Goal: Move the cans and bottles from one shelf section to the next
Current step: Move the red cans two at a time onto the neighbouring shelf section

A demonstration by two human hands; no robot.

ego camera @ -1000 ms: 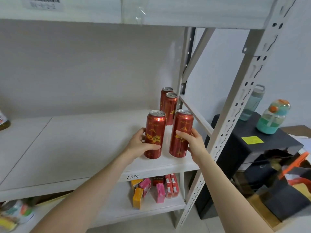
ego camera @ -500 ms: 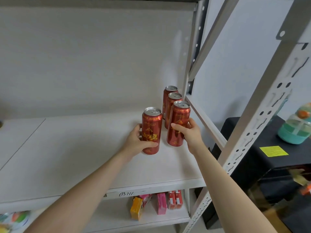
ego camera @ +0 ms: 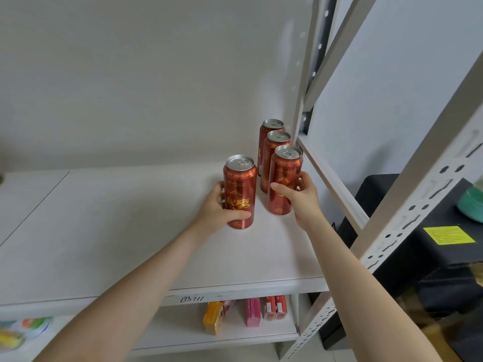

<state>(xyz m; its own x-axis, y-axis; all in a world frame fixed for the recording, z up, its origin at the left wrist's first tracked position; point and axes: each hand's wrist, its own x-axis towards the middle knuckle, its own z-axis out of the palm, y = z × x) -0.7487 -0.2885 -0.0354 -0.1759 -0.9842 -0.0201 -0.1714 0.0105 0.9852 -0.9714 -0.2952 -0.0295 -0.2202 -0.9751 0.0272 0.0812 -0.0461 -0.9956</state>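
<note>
1. White shelf board (ego camera: 104,231) stretches across in front of me against a pale wall, and a thin seam divides it into sections far to the left.
2. Under its front edge, on the lower shelf, an orange box (ego camera: 213,320), a pink box (ego camera: 253,312) and two red boxes (ego camera: 274,307) stand side by side.
3. My left hand (ego camera: 217,210) grasps the near red can (ego camera: 240,189) around its lower half, thumb across the front and fingers behind. The can is upright with its base on the board.
4. Just to the right, across a narrow gap, the second red can (ego camera: 283,178) also stands upright on the board. My right hand (ego camera: 300,197) grips it, thumb on the front and fingers curled round its right side.
5. Behind that can, two rear cans (ego camera: 269,163) line up toward the back corner, close together, with neither hand on them.
6. Farther right, a perforated grey post (ego camera: 418,192) slants upward, and beyond it sits a black cabinet (ego camera: 392,194) bearing a yellow label (ego camera: 448,235).
</note>
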